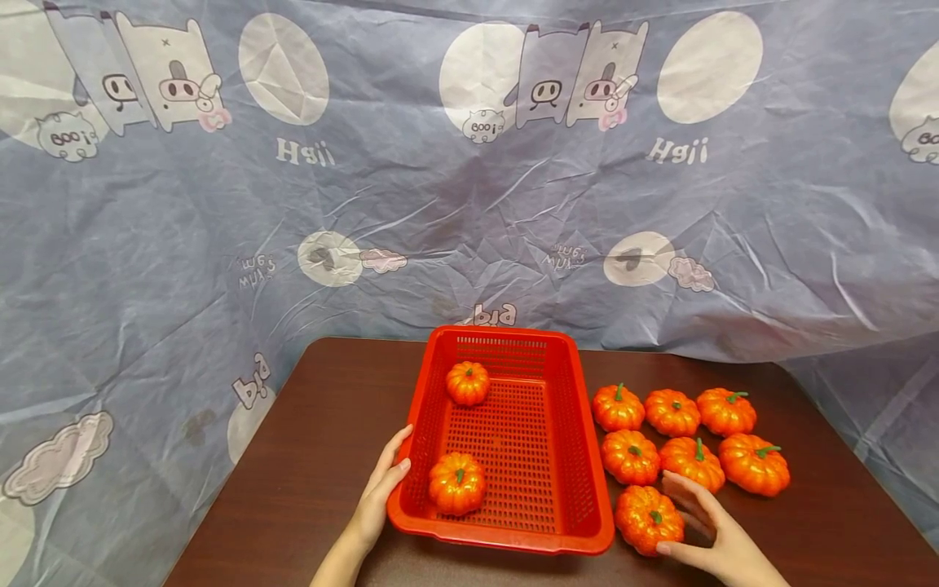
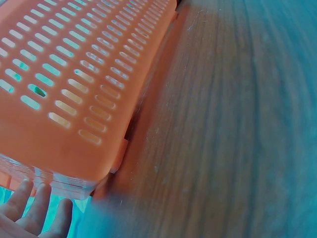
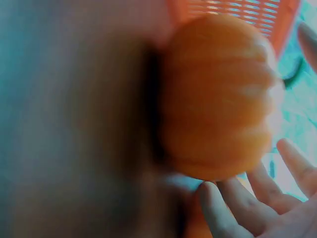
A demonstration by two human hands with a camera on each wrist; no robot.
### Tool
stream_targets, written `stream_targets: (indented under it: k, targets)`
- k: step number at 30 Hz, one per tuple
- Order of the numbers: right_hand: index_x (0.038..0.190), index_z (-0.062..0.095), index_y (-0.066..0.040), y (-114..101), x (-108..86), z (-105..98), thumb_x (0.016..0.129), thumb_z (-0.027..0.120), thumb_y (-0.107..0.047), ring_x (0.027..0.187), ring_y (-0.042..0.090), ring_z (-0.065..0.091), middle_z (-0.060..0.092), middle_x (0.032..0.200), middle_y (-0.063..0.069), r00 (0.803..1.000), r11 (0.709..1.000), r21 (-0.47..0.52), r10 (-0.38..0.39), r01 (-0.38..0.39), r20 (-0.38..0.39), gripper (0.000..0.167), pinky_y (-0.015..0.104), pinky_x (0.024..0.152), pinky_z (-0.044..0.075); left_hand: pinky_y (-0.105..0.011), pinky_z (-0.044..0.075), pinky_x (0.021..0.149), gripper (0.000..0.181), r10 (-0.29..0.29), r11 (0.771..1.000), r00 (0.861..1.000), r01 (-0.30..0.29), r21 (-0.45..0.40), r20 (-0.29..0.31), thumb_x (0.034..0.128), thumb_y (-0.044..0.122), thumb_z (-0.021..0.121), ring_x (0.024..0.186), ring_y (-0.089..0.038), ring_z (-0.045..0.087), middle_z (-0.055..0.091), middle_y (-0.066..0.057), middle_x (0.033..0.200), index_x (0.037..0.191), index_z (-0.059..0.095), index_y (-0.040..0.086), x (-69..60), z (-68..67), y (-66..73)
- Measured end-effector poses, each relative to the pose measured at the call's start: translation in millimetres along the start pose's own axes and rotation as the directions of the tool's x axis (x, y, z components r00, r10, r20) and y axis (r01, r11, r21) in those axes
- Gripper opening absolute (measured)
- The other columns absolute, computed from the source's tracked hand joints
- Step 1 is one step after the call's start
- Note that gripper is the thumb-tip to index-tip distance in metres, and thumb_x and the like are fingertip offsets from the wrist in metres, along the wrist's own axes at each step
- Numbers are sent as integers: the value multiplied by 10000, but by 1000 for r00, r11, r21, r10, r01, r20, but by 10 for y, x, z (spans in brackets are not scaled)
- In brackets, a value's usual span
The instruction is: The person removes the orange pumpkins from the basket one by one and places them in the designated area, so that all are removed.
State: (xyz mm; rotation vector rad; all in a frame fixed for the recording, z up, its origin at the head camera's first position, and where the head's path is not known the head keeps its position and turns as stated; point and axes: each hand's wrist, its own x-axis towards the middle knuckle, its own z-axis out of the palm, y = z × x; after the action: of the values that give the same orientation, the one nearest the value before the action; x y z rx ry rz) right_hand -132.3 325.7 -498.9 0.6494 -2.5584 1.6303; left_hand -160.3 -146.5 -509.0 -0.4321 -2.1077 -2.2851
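Observation:
A red plastic basket (image 1: 502, 540) with slotted sides stands on the table, tilted slightly in the head view. Inside it, along the left side, lie a small orange pumpkin (image 1: 468, 383) at the back and another pumpkin (image 1: 457, 483) nearer the front. My left hand (image 1: 377, 493) rests against the basket's left wall, its fingers extended in the left wrist view. To the right of the basket, my right hand (image 1: 707, 530) spreads its fingers and thumb around the nearest pumpkin (image 1: 649, 520). In the right wrist view the thumb (image 3: 308, 44) is apart from that pumpkin.
Several more pumpkins (image 1: 672, 412) with green stems sit in two rows behind my right hand, close to the basket's right wall. The dark brown table (image 1: 293, 456) ends at a grey patterned cloth (image 1: 469, 204) hanging behind it.

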Motion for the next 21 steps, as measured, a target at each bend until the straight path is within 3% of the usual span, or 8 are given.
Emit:
stream_targets:
  k: [5, 11, 21]
  targets:
    - [1377, 298, 104, -174, 131, -139, 776, 656, 148, 1210, -20, 435, 462, 1342, -113, 989, 989, 8, -150, 150, 1, 700, 119, 892, 397, -200, 282, 1009, 481, -4, 1000, 1000, 4, 2, -1, 996, 206, 364, 1336, -255, 255, 219, -85, 1515, 1468, 273, 200, 4, -4, -4]
    - [1406, 293, 48, -405, 353, -298, 834, 595, 139, 1197, 24, 476, 472, 1352, -90, 989, 989, 38, -147, 146, 23, 653, 174, 874, 442, -204, 296, 1003, 479, -13, 1000, 1000, 13, -7, -7, 996, 209, 369, 1325, -246, 277, 228, -78, 1514, 1466, 277, 199, 2, -4, -2]
    - [1411, 297, 39, -886, 879, -367, 856, 535, 166, 1199, 125, 495, 470, 1343, 25, 960, 963, 40, -269, 267, 83, 617, 196, 919, 422, -206, 301, 1002, 481, -14, 1000, 1000, 14, -21, -1, 999, 201, 361, 1321, -232, 288, 221, -91, 1514, 1470, 266, 195, 1, 4, -2]
